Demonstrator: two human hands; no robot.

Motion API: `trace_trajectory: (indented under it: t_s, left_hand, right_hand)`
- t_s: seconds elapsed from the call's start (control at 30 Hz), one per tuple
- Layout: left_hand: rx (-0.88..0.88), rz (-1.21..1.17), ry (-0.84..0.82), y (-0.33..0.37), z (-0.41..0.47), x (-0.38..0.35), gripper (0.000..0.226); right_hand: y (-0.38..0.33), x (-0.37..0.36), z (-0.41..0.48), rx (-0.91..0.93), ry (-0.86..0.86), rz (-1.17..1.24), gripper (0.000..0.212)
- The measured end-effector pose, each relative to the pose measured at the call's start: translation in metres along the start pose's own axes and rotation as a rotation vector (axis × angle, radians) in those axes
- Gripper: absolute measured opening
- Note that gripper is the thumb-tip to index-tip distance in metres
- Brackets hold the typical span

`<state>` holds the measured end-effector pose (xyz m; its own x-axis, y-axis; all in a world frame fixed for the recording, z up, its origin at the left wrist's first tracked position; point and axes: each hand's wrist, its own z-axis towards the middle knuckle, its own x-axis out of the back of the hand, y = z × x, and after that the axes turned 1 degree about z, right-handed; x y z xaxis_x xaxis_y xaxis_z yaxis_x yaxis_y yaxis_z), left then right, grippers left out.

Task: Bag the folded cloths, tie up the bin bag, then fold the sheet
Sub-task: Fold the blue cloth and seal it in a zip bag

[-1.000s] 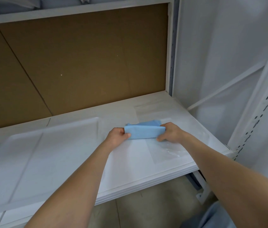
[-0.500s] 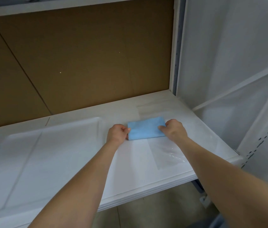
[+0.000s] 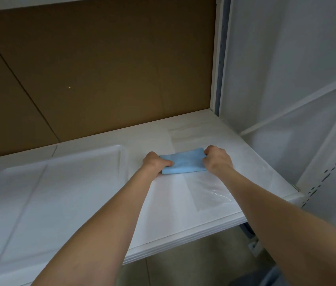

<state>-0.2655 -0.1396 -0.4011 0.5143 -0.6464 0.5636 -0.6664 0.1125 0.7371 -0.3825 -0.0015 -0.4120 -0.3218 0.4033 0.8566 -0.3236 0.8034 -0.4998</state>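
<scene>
Your L hand (image 3: 156,164) & R hand (image 3: 218,161) each keep a clenched grip on one end of the folded blue cloth (image 3: 184,164). It lies on the white shelf (image 3: 163,213), partly over a clear bag (image 3: 210,191), w/ a white tray (image 3: 59,182) at left.

A folded cloth (image 3: 183,163) is laid on the shelf (image 3: 163,211), gripped at its left end by the left hand (image 3: 155,163) and at its right end by the right hand (image 3: 217,159). A plastic bag (image 3: 210,190) is spread just before it. A tray (image 3: 59,182) is set left of the hands, and a board (image 3: 101,69) is stood behind the shelf.
</scene>
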Motion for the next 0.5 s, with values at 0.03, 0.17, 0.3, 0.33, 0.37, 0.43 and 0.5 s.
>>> trace_trajectory:
  t_s: [0.03, 0.17, 0.3, 0.33, 0.37, 0.43, 0.5]
  left_hand:
    - [-0.021, -0.07, -0.004, 0.001, -0.002, 0.001, 0.027]
    - [-0.164, -0.364, 0.022, 0.013, -0.015, 0.006, 0.016]
    - [-0.257, -0.341, -0.05, 0.039, -0.03, 0.011, 0.023]
    - [-0.28, -0.318, -0.062, 0.044, -0.034, 0.01, 0.022]
    - [-0.307, -0.3, -0.067, 0.049, -0.037, 0.009, 0.021]
    - [-0.359, -0.282, -0.051, 0.053, -0.042, 0.004, 0.021]
    - [-0.358, -0.257, -0.022, 0.051, -0.041, -0.007, 0.023]
  right_hand:
    - [0.0, 0.002, 0.0, 0.0, -0.002, 0.014, 0.037]
    - [0.0, 0.015, -0.003, 0.14, 0.043, 0.1, 0.069]
    - [-0.008, 0.033, -0.01, 0.299, -0.137, 0.306, 0.092]
    - [-0.007, 0.039, -0.012, 0.294, -0.215, 0.384, 0.081]
    - [-0.005, 0.045, -0.014, 0.281, -0.304, 0.458, 0.065]
    - [0.002, 0.052, -0.017, 0.252, -0.437, 0.531, 0.037]
    - [0.011, 0.053, -0.018, 0.22, -0.403, 0.53, 0.027]
